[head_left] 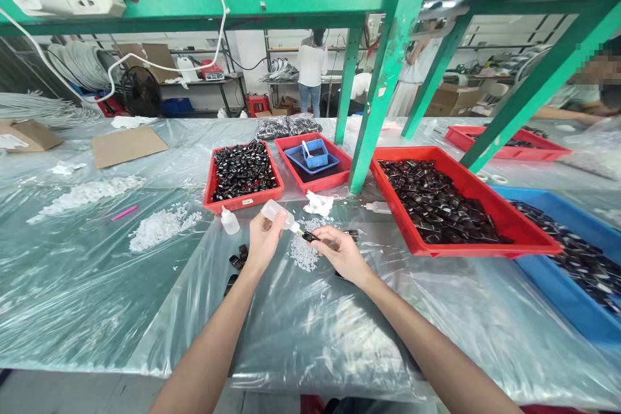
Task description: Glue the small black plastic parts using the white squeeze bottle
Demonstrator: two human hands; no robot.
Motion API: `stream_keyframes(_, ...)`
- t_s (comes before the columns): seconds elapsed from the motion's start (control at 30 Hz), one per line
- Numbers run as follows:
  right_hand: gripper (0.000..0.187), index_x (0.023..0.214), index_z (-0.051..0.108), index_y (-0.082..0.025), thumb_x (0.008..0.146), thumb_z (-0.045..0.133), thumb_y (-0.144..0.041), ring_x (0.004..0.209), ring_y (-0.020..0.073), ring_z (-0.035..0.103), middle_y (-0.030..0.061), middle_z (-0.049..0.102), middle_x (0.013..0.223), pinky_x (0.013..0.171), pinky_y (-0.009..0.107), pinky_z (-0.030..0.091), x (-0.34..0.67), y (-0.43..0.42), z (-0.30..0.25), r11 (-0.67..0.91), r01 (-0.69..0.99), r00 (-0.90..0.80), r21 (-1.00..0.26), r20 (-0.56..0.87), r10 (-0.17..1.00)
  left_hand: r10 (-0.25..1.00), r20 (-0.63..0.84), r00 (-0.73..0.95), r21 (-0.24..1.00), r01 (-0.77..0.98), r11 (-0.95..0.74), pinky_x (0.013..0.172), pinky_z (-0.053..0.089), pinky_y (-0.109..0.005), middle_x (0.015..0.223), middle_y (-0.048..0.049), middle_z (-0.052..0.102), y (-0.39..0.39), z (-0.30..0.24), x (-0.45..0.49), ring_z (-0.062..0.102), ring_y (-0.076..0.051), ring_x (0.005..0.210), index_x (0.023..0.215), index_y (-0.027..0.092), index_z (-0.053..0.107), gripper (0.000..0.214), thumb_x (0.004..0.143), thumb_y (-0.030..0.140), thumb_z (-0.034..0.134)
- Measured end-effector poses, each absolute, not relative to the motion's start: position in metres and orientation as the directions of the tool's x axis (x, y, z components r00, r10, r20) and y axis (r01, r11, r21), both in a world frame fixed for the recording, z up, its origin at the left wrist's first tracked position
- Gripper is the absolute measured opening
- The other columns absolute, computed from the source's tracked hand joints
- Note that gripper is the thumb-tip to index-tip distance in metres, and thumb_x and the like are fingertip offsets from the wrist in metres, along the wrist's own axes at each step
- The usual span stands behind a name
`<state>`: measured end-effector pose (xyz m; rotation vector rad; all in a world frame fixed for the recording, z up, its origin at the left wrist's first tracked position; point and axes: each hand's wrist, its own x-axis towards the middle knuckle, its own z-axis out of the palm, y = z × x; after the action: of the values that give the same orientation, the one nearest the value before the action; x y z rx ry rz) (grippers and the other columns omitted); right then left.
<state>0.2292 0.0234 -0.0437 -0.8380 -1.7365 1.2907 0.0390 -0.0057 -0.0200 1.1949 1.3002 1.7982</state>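
Observation:
My left hand [264, 242] is closed around a translucent squeeze bottle [276, 212], tilted with its thin tip pointing right and down. The tip meets, or nearly meets, a small black plastic part [309, 237] pinched between the fingers of my right hand [342, 252]. Under both hands lies a small heap of white bits [305, 255]. Several loose black parts [237, 260] rest left of my left wrist, and others lie by my right hand. A second squeeze bottle [229, 220] stands upright behind my left hand. Crumpled white tissue [319, 204] sits just beyond the black part.
Red trays of black parts [245, 199] [485, 250] stand ahead and right; another red tray [315, 182] holds small blue trays. A blue tray [548, 272] is at far right. Green posts [361, 162] rise from the plastic-covered table. White heaps [162, 228] lie left. People stand behind.

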Motion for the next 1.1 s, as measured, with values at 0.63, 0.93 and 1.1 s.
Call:
stream_keyframes(0.63,0.037,0.095,0.065,-0.020,0.081,0.074,-0.053,0.061,0.0152,0.062,0.0043,0.077,0.085,0.053,0.027,0.041,0.2254,0.0200,-0.0485,0.213,0.059,-0.503,-0.975,0.155,0.850,0.841,0.385,-0.381,0.922,0.125,-0.365,0.055,0.043,-0.025,0.062,-0.0013,0.062,-0.0078,-0.0167,0.0363,0.053,-0.013,0.055,0.073,0.015,0.066,0.044,0.083,0.058,0.070)
stream_keyframes(0.93,0.037,0.095,0.066,-0.020,0.081,0.074,-0.054,0.060,0.0151,0.061,0.0043,0.077,0.086,0.053,0.027,0.043,0.2258,0.0194,-0.0471,0.212,0.060,-0.501,-0.975,0.154,0.852,0.836,0.393,-0.383,0.919,0.139,-0.368,0.055,0.043,-0.025,0.061,-0.0011,0.061,-0.0085,-0.0168,0.0357,0.054,-0.013,0.055,0.071,0.016,0.064,0.044,0.083,0.058,0.070)
stream_keyframes(1.1,0.038,0.095,0.066,-0.021,0.081,0.075,-0.054,0.060,0.0152,0.062,0.0036,0.076,0.085,0.053,0.027,0.042,0.2262,0.0195,-0.0461,0.201,0.073,-0.494,-0.977,0.140,0.858,0.823,0.407,-0.396,0.913,0.147,-0.381,0.055,0.044,-0.025,0.062,-0.0016,0.061,-0.0088,-0.0166,0.0364,0.054,-0.013,0.056,0.071,0.015,0.064,0.044,0.083,0.058,0.069)
